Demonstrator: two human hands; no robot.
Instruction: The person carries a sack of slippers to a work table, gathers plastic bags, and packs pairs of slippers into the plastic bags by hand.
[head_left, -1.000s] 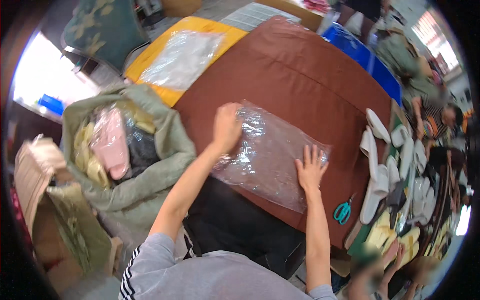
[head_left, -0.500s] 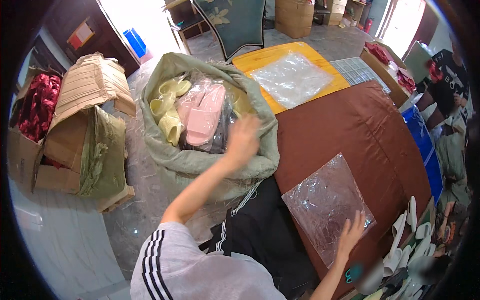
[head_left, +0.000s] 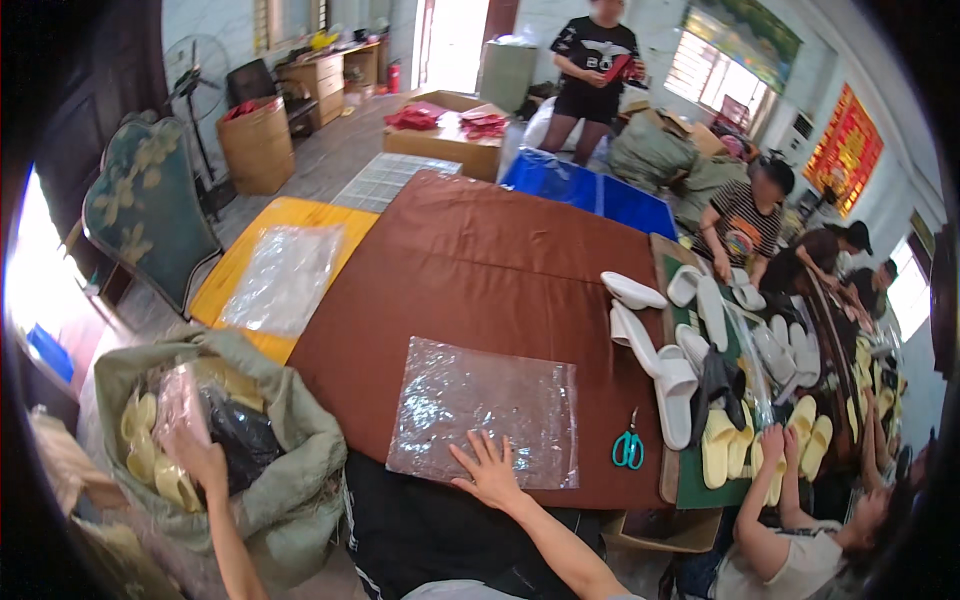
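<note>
My left hand [head_left: 200,462] is in the grey-green woven sack [head_left: 300,470], its fingers closed on a pair of pink slippers [head_left: 183,395] in clear wrapping; the thumb's grip is partly hidden. Beside the pink pair lie yellow slippers [head_left: 140,455] and a black wrapped item [head_left: 243,440]. On the brown-covered table [head_left: 480,250], my right hand [head_left: 488,475] lies flat with fingers spread, touching the near edge of a clear plastic bag [head_left: 500,390]. Teal-handled scissors [head_left: 628,448] rest to the right of that bag.
White slippers [head_left: 675,395] and yellow slippers [head_left: 716,450] crowd a green board at the right, where several co-workers sit. Clear bags [head_left: 285,275] lie on a yellow wooden table [head_left: 225,260]. Further back are a blue bin [head_left: 600,195], an open carton [head_left: 440,150] and a standing person [head_left: 595,75].
The view has swung right. My left hand has moved from the sack's right side onto the pink slippers. My right hand has come from the bag's edge to lie flat on it.
</note>
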